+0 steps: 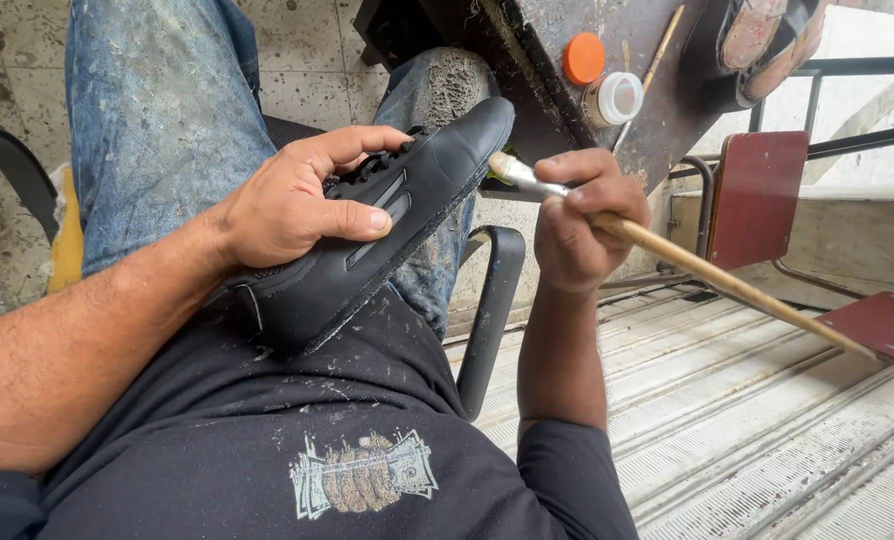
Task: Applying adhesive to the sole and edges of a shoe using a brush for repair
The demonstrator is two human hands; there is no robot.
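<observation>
Two hands are busy: my left hand [292, 205] grips the black shoe [367, 240] on my lap, light and bendy, best held around its middle, while my right hand [577, 225] pinches the thin wooden brush [707, 272] by its toe.

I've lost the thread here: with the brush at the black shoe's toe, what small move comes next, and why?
Probably draw the brush along the sole edge of the black shoe. The right hand holds its bristles right by the toe, while the left hand steadies the shoe on the lap, sole edge turned toward the brush.
</observation>
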